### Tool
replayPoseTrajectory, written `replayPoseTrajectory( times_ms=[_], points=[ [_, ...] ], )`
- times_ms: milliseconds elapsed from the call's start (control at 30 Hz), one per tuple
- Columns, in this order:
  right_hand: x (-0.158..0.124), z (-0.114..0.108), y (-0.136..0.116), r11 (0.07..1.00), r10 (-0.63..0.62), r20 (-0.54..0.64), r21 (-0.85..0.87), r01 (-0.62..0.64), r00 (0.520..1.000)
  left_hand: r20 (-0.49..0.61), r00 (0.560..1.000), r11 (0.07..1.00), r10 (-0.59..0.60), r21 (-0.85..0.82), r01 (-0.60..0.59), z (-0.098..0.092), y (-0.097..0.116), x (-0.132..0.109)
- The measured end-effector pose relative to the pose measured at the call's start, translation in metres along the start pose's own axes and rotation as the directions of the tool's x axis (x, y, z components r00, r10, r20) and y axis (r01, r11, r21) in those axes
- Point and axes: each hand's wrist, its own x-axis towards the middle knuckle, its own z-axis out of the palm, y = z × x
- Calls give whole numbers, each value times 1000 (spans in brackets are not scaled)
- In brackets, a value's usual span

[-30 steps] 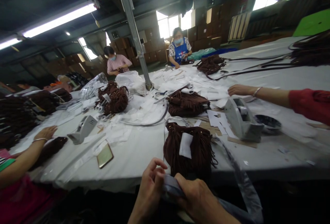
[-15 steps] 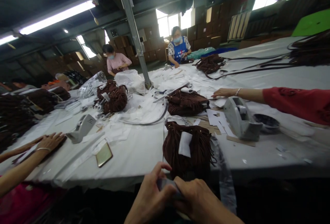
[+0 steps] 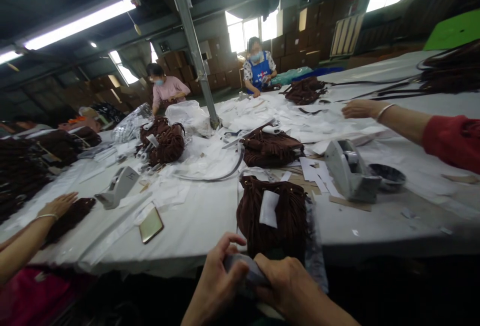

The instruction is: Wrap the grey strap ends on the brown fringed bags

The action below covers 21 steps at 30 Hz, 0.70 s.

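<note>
Low in front, at the table's edge, my left hand (image 3: 224, 276) and my right hand (image 3: 287, 282) are both closed on a pale grey, smooth wrapped piece (image 3: 247, 269); its exact kind I cannot make out. Just beyond them a dark brown fringed handbag (image 3: 249, 216) sits upright, a white wrap (image 3: 269, 209) on its front. A clear plastic strip (image 3: 317, 258) hangs over the edge at the bag's right side.
Behind lies another fringed bag (image 3: 272, 146). Tape dispensers stand right (image 3: 350, 173) and left (image 3: 118, 186), with a phone (image 3: 151, 223) between. Co-workers' hands reach in at left (image 3: 56, 207) and right (image 3: 362, 109). A metal post (image 3: 197, 51) rises mid-table.
My hands stay nearly in place on the grey piece. The hanging plastic strip has shifted left. The red-sleeved co-worker's arm has moved right and farther back; the left co-worker's hand has drawn left.
</note>
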Motion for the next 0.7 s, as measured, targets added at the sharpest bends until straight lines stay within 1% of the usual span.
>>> replayPoseTrajectory(
  times_ms=[33,67,100,133,167,200,233,267,300,333,367,400,433,467,533,567,600,633,667,700],
  points=[
    [0,2,2,999,-23,15,-39,24,1000,89,996,988,-15,153,1,-3,6,-2],
    [1,3,2,998,-55,19,-36,56,998,141,989,965,-40,261,1,-5,11,-3],
    [1,3,2,996,-86,4,8,86,996,147,987,952,-59,307,11,-6,15,-4],
    [2,1,1,991,-107,-25,76,109,994,116,991,956,-66,291,29,-5,17,-5],
    [3,-1,-1,982,-111,-58,146,118,992,50,997,974,-61,219,49,-3,17,-5],
    [3,-4,-3,973,-95,-86,203,111,992,-35,998,993,-56,102,60,0,15,-5],
    [4,-8,-5,967,-68,-98,240,90,993,-119,991,998,-60,-39,56,3,12,-4],
    [4,-11,-6,967,-33,-96,247,56,995,-188,979,983,-74,-178,40,6,8,-4],
    [4,-13,-6,973,-3,-86,230,23,996,-231,968,956,-94,-291,23,9,5,-3],
    [4,-16,-6,980,14,-78,197,1,997,-248,963,934,-108,-358,13,11,2,-3],
    [4,-17,-5,988,24,-70,153,-13,997,-244,964,931,-108,-364,13,12,1,-2],
    [3,-18,-4,995,24,-62,98,-18,998,-217,972,951,-94,-309,23,12,1,-2],
    [3,-18,-3,999,17,-49,35,-15,999,-168,983,979,-71,-200,36,11,4,-2],
    [3,-18,-3,999,9,-27,-31,-10,1000,-94,994,997,-51,-54,46,9,8,-2],
    [3,-17,-5,990,-23,32,-139,27,999,75,996,972,-55,234,36,5,18,-2],
    [3,-16,-6,985,-53,54,-164,61,997,147,987,947,-72,320,22,4,23,-3],
    [3,-16,-7,981,-90,57,-165,98,994,198,976,936,-87,352,12,3,27,-3],
    [3,-17,-7,981,-124,38,-146,129,992,217,972,942,-90,336,12,2,29,-4],
    [2,-18,-6,981,-157,0,-112,156,988,200,977,960,-79,278,21,2,31,-4],
    [1,-21,-3,982,-179,-48,-75,175,983,145,988,981,-56,193,27,1,31,-5]
  ],
)
